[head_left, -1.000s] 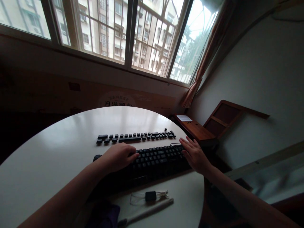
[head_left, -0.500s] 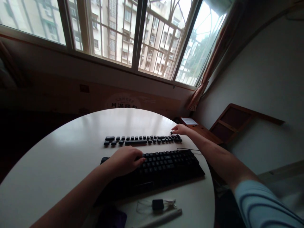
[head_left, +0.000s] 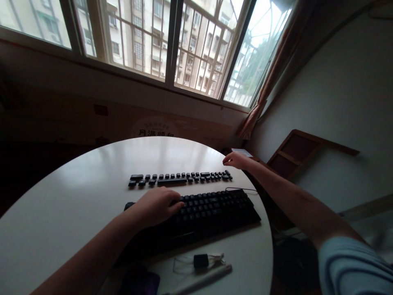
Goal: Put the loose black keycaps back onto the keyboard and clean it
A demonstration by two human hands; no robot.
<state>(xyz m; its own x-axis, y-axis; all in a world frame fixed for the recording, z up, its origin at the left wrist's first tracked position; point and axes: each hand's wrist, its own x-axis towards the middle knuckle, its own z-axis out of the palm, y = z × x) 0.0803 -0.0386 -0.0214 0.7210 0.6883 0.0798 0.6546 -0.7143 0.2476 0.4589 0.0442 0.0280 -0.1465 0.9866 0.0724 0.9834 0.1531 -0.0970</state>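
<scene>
Your left hand [head_left: 159, 205] lies over the left part of the black keyboard [head_left: 211, 207], which is on the white table [head_left: 76, 192]. Its fingers are curled, with the thumb over the keys, but I cannot tell whether they grip something. Your right hand [head_left: 236, 160] is farther forward, near the table's right edge, and its fingertips are pinched together on a small dark keycap [head_left: 224, 163]. Just below this hand is the right end of the loose keycaps [head_left: 172, 181], which lie in two rows beyond the keyboard. On your near side of the keyboard there are a black block with wire loops [head_left: 201, 261] and a pale stick [head_left: 208, 278], lying close together.
</scene>
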